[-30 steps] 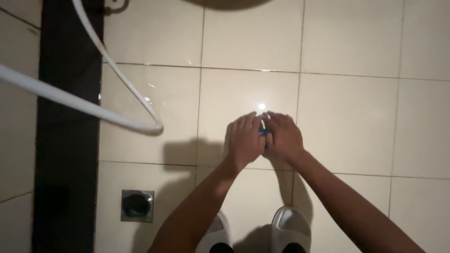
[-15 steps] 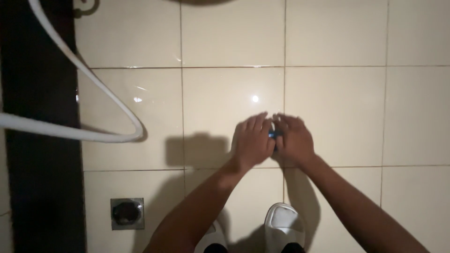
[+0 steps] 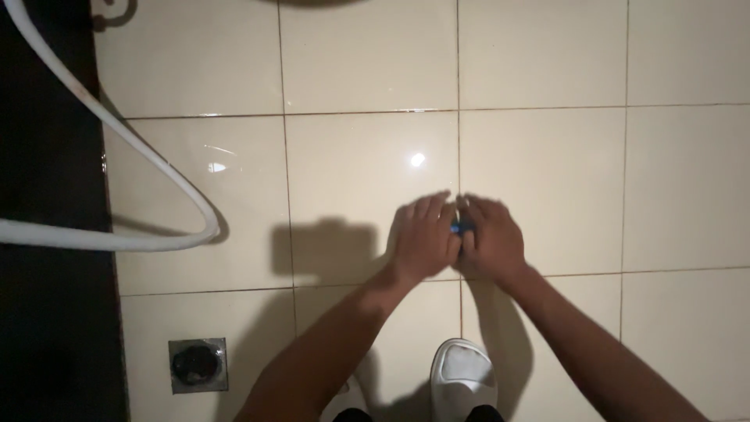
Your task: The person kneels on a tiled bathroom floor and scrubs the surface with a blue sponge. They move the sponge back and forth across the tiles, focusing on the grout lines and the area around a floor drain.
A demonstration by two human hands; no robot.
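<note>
Left hand and right hand pressed together above tiled floor, fingers closed round small blue object. White hose loops toward floor's left edge.

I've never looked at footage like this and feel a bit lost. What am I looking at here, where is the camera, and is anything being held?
There is no machine: these are a person's two bare hands, filmed by a camera worn on the head that looks straight down. The left hand and right hand are pressed together over a small blue object, mostly hidden, so I cannot tell what it is. Below them is a glossy cream tiled floor. The person's white slippers show at the bottom edge. At the left a white bent hose loops over a dark strip, and a square metal floor drain sits in the lower left.
</note>
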